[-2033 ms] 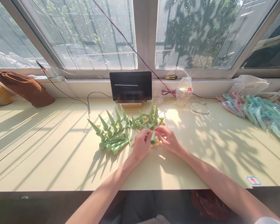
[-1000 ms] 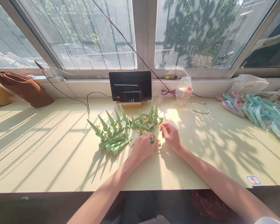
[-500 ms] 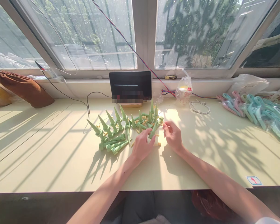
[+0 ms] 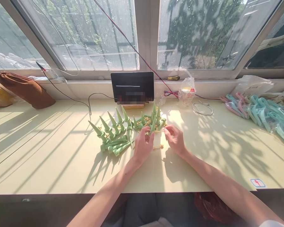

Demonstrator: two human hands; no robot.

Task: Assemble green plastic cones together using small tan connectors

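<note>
My left hand (image 4: 143,145) is closed round a green plastic cone-shaped spike (image 4: 153,125), which points up and away from me. Just to its right, the thumb and fingers of my right hand (image 4: 175,140) pinch a small, thin yellowish piece (image 4: 162,131) whose exact kind is too small to make out. Behind both hands lies a heap of green spikes (image 4: 158,115) mixed with little yellow parts (image 4: 146,119). Several assembled spikes (image 4: 113,121) stand in a row left of my left hand, with more spikes (image 4: 119,146) lying flat in front of them.
A dark-screened tablet (image 4: 132,86) leans by the window. Behind my right hand are a bagged cup (image 4: 187,91), a coiled cable (image 4: 203,109) and a yellow-black cutter (image 4: 173,78). Bagged pastel plastic items (image 4: 265,110) lie far right, a brown bag (image 4: 26,90) far left.
My left hand has turned, bringing the spike more upright and slightly left. My right hand has shifted slightly, and the yellowish piece now sits nearer the spike's base.
</note>
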